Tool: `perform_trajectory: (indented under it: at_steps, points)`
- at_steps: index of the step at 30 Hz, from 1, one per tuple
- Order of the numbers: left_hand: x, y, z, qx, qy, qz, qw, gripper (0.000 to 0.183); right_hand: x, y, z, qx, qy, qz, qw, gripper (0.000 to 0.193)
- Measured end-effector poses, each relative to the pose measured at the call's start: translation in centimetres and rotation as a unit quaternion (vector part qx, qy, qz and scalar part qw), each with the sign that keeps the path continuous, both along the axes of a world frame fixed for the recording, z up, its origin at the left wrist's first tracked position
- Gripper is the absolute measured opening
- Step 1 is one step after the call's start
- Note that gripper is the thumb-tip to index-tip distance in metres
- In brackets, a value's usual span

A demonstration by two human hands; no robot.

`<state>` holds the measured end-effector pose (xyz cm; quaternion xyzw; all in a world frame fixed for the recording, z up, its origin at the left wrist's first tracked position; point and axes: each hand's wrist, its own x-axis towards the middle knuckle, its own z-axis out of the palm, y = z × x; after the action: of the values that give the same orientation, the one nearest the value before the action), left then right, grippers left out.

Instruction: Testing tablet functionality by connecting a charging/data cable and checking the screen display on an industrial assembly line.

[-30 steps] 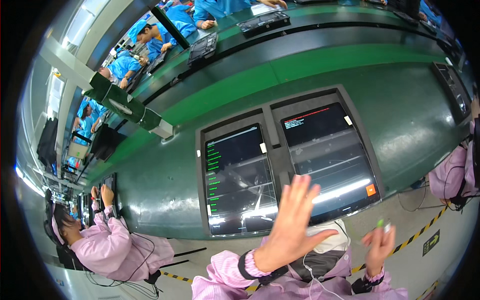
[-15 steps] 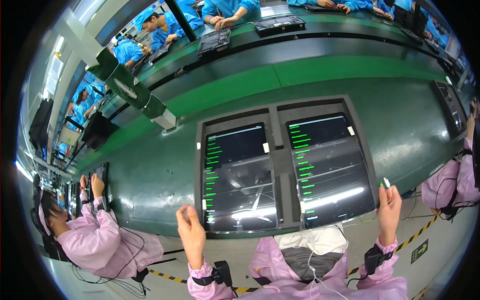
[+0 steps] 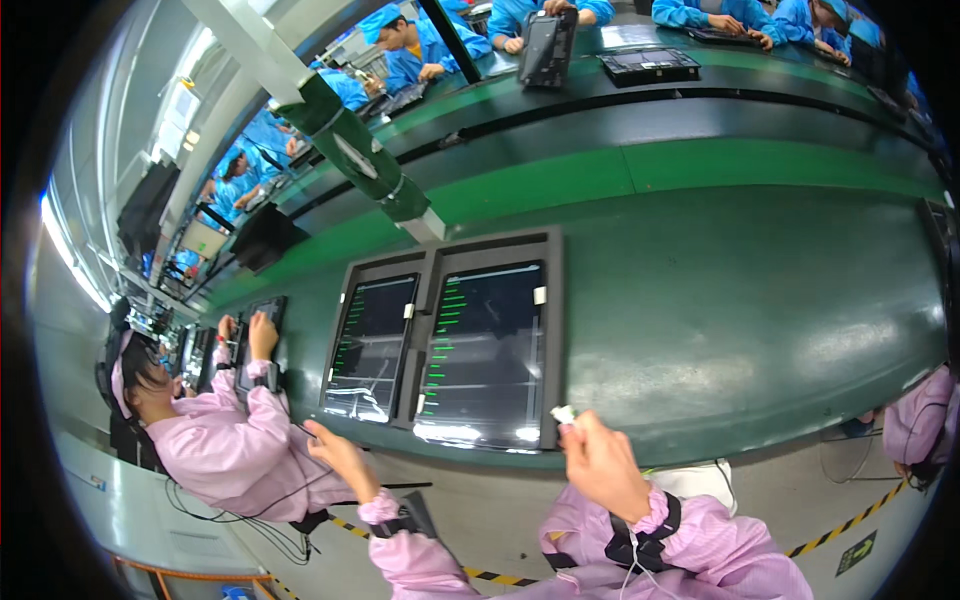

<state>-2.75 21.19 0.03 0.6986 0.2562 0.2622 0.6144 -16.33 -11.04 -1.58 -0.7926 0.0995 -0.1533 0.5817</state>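
Two black tablets, the left one and the right one, lie screen up in a dark grey foam tray on the green bench. Green bars run down the left side of both lit screens, and small white tabs stick to their edges. My left hand is by the tray's near left corner, fingers apart, apparently with nothing in them. Near the tray's right near corner, my right hand pinches a small white plug between thumb and fingers. Black bands circle both my wrists.
A green-wrapped post rises behind the tray. At left, a person in pink works on a dark device; another pink sleeve shows at right. Across the bench, people in blue handle black panels. A white cable hangs by my right wrist.
The tray with both tablets has slid left along the bench, now sitting in front of the post. My view has turned left. My right hand keeps the white plug and is by the tray's right side.
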Motion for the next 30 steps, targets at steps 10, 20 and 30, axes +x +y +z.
perform_trajectory:
  at_steps: [10, 20, 30]
  points:
    - [-4.3, -23.9, 2.9, 0.058, -0.217, -0.371, 0.901, 0.029, -1.2, -3.0, -0.6, 0.167, -0.065, -0.086, 0.98, 0.022]
    - [-4.6, -46.8, -2.8, -0.107, 0.057, -0.705, 0.699, 0.045, -5.5, -16.3, -1.2, 0.13, -0.023, -0.365, 0.922, 0.027]
    - [-5.3, -47.1, -3.3, 0.032, -0.108, -0.784, 0.61, 0.016, -5.5, -16.1, -2.4, 0.103, -0.058, -0.346, 0.931, 0.027]
